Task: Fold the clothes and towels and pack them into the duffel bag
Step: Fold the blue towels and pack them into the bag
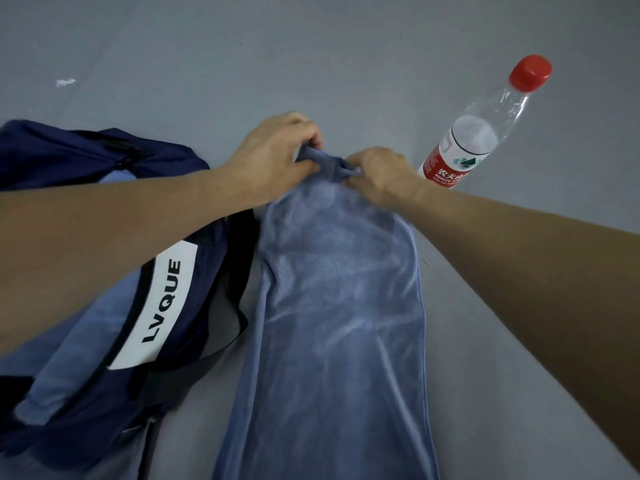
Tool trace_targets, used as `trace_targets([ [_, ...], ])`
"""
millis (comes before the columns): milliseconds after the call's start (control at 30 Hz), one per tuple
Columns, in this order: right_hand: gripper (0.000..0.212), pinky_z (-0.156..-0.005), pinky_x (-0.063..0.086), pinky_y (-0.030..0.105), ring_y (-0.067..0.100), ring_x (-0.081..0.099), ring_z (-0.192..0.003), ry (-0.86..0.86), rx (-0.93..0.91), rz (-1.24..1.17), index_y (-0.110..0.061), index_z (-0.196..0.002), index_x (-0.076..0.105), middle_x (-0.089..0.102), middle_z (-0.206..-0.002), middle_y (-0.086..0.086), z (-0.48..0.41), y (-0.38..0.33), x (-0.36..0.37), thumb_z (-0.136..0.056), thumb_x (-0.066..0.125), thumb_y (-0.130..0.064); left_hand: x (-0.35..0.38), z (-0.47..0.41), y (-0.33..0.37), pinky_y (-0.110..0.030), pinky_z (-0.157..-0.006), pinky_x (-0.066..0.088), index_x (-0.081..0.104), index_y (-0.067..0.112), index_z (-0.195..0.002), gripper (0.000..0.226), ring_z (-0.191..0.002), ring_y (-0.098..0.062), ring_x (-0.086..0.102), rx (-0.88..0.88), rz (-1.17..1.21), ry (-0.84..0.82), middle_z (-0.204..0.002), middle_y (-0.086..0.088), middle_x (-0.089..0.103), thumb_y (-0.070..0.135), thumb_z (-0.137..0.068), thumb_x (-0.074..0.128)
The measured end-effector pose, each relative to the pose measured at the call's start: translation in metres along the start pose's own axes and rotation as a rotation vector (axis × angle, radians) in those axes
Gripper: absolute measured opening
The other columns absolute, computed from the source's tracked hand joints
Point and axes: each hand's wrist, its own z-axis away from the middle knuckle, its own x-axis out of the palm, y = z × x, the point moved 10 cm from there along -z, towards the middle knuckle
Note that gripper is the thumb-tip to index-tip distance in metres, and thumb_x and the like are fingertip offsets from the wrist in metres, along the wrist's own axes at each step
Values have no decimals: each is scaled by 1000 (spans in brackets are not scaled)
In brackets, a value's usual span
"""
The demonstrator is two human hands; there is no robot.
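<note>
A long blue towel (339, 306) lies stretched lengthwise on the grey surface, running from the bottom edge up to the middle. My left hand (273, 157) and my right hand (377, 174) both pinch its bunched far end, close together. A navy duffel bag (104, 341) with a white "LVQUE" label lies at the left, touching the towel's left edge. A light blue fabric (65, 368) shows inside the bag's opening.
A clear plastic water bottle (478, 133) with a red cap stands just right of my right hand. A small white scrap (65, 82) lies far left on the grey surface (311, 46).
</note>
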Motion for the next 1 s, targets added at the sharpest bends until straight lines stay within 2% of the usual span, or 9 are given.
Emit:
trace_targets([
  [100,14,-73,42,35,37,57,-92,77,-83,52,-21,-91,61,53,-97,9,13,-6,-30,-86,64,-33,-27,6,10,-33,-82,43,64,14,-96,9,-91,-20,56,29,10,71,-97,-2,66,19,-89,62],
  [167,23,-75,38,35,37,53,-92,152,-143,94,-16,-97,66,50,-101,14,34,-10,-58,-84,67,-36,-46,11,10,-26,-75,38,62,14,-96,7,-86,-17,53,6,4,103,-91,-1,66,18,-90,64],
  [300,39,-79,44,43,36,50,-101,258,-289,204,-11,-92,70,59,-106,11,99,-14,-112,-82,71,-49,-78,23,19,-34,-72,37,62,16,-97,19,-82,-19,48,24,-120,111,-85,-3,64,33,-90,69],
  [467,33,-76,50,47,39,57,-95,325,-393,359,-11,-92,69,63,-89,12,193,0,-137,-88,66,-44,-103,61,61,-34,-69,36,63,16,-98,26,-79,-27,54,137,-242,85,-80,-3,60,40,-91,68],
  [667,18,-98,41,52,41,44,-134,419,-477,381,-11,-89,70,57,-129,17,327,-6,-96,-90,68,-28,-84,170,121,-38,-64,46,61,17,-95,23,-75,-25,59,253,-282,-114,-80,1,61,39,-96,58],
  [767,25,-103,39,52,43,42,-137,383,-507,267,-13,-84,70,59,-135,17,377,-11,-38,-92,60,-34,-53,237,138,-39,-57,49,64,18,-88,35,-67,-23,57,288,-295,-228,-74,4,57,45,-95,43],
  [833,29,-101,41,48,40,56,-124,317,-499,187,-14,-82,72,66,-121,13,400,-16,8,-89,59,-40,-23,279,140,-35,-52,50,67,22,-84,35,-63,-20,59,301,-310,-310,-70,6,59,45,-93,42],
  [900,20,-88,43,40,31,67,-92,210,-531,108,-18,-73,67,68,-87,6,418,-28,61,-80,62,-36,15,322,131,-27,-49,45,65,32,-82,23,-59,-16,58,278,-296,-453,-68,11,58,44,-90,47],
  [1000,10,-67,48,33,21,63,-70,-20,-537,74,-27,-68,59,60,-68,-5,435,-42,136,-71,60,-36,70,374,114,-24,-56,46,59,39,-91,13,-64,-9,61,260,-281,-717,-74,16,61,48,-83,56],
])
